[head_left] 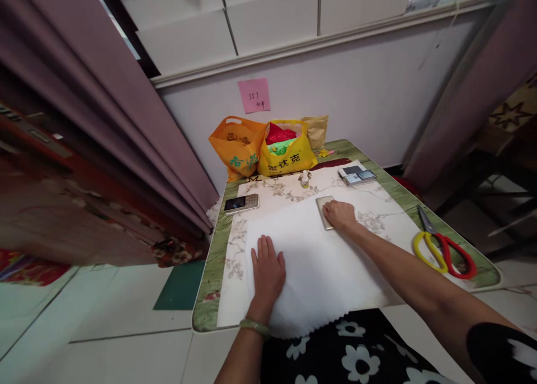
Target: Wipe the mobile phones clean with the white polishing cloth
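A white sheet (314, 266), perhaps cloth or paper, lies spread over the table with a wavy near edge. Flat on its left part rests my left hand (267, 267), fingers stretched out and holding nothing. My right hand (339, 213) is closed over a flat gold phone (324, 220) at the sheet's far right corner; its fingers are curled and partly hide the phone. A pair of scissors (438, 241) with one yellow and one red handle lies to the right of my right forearm.
Left of the sheet sits a keypad phone (242, 203); more phones (356, 175) lie at the far right. A small bottle (305, 178) stands at the back, before an orange bag (239, 146) and a yellow bag (287, 154). A patterned cover (235, 261) lies on the green table (205, 300).
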`<action>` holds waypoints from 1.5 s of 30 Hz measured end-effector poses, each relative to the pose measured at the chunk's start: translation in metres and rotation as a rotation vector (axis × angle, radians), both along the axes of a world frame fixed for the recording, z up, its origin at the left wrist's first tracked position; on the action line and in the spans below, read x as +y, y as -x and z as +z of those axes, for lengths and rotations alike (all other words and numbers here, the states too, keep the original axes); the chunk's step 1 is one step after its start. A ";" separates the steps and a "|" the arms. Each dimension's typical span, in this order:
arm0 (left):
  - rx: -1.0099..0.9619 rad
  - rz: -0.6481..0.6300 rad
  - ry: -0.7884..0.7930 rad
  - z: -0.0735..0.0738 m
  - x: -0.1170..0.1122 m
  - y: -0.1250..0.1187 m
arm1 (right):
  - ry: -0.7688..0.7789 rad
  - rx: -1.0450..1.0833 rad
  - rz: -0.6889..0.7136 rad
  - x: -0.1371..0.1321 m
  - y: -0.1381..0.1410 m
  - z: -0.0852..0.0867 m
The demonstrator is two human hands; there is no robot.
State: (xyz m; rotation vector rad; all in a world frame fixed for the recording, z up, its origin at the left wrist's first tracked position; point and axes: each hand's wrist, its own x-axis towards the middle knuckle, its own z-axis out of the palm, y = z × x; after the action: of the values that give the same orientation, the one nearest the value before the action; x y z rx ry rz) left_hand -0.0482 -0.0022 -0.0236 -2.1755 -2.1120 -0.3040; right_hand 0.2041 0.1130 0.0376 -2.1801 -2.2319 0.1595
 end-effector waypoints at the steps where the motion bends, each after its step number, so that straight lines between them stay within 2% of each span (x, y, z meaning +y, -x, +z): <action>1: -0.006 0.005 0.006 0.000 0.001 -0.001 | -0.009 -0.001 0.001 0.000 0.004 0.002; 3: -0.019 0.031 0.015 0.002 0.009 0.000 | -0.026 0.012 0.048 -0.005 0.024 0.004; 8: 0.010 0.095 -0.007 0.011 0.039 0.012 | -0.023 0.087 0.327 -0.024 0.113 -0.003; 11: 0.009 0.106 0.020 0.008 0.046 0.021 | 0.001 0.100 0.394 -0.024 0.135 -0.010; 14: 0.020 0.110 0.013 0.003 0.046 0.023 | 0.011 0.089 0.328 -0.009 0.116 -0.015; 17: 0.023 0.113 0.012 0.001 0.044 0.023 | 0.008 0.061 0.186 0.011 0.074 -0.015; 20: 0.014 0.110 0.020 0.001 0.044 0.021 | 0.002 0.031 0.055 0.030 0.030 -0.008; 22: 0.002 0.108 0.016 0.001 0.044 0.021 | -0.005 0.012 -0.017 0.036 0.012 0.000; 24: -0.009 0.107 0.009 0.002 0.043 0.020 | -0.020 0.001 -0.061 0.032 0.009 0.006; 26: -0.014 0.110 0.012 0.003 0.042 0.020 | -0.032 0.013 -0.013 0.012 0.025 0.007; 28: -0.018 0.112 0.023 0.003 0.042 0.019 | -0.017 0.058 0.201 -0.021 0.055 0.002; 30: -0.025 0.107 0.037 0.003 0.042 0.020 | 0.012 0.091 0.332 -0.055 0.087 -0.007; 33: -0.039 0.099 0.058 0.004 0.042 0.020 | 0.032 0.112 0.402 -0.083 0.107 -0.020; 35: -0.044 0.102 0.066 0.005 0.042 0.021 | 0.025 0.098 0.351 -0.081 0.093 -0.025; 38: -0.040 0.116 0.068 0.005 0.041 0.020 | 0.002 0.053 0.216 -0.061 0.048 -0.026; 42: -0.033 0.117 0.069 0.003 0.040 0.021 | -0.027 -0.003 0.059 -0.034 -0.006 -0.018; 45: -0.041 0.117 0.067 0.002 0.041 0.021 | -0.054 -0.032 -0.034 -0.027 -0.013 -0.010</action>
State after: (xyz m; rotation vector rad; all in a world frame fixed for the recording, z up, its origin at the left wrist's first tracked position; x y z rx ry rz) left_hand -0.0690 0.0384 -0.0220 -2.0863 -2.2924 -0.2738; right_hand 0.2174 0.0855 0.0272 -2.2074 -2.1869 0.0631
